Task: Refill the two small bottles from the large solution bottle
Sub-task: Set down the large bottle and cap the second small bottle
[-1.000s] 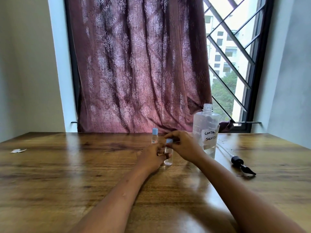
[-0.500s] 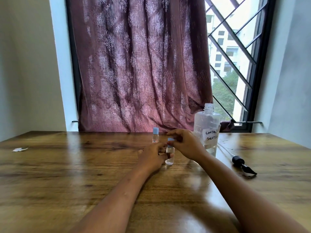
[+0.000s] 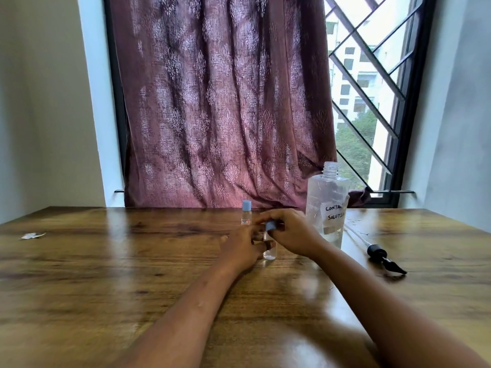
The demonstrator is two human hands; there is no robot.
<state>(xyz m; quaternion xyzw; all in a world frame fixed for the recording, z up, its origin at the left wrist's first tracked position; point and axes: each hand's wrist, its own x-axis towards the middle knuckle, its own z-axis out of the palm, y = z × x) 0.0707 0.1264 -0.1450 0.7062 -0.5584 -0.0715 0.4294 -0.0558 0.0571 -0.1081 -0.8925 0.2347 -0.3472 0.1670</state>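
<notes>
Two refills apparently mid-way, judging by the caps. On the wooden table (image 3: 106,274), just right of both hands: large solution bottle (image 3: 327,208), upright and uncapped, handwritten label reading "CONTA… SOLUTI…", remainder out of sight. Further right, lying flat, a black pump top (image 3: 382,257). Left hand (image 3: 243,248) curled round the near small bottle (image 3: 270,252), fill level hard to read. Right hand (image 3: 292,233) pinching its blue cap (image 3: 270,226); fastening or loosening, cannot tell. Behind, far small bottle (image 3: 246,215), capped, possibly finished, red-and-white label unreadable.
</notes>
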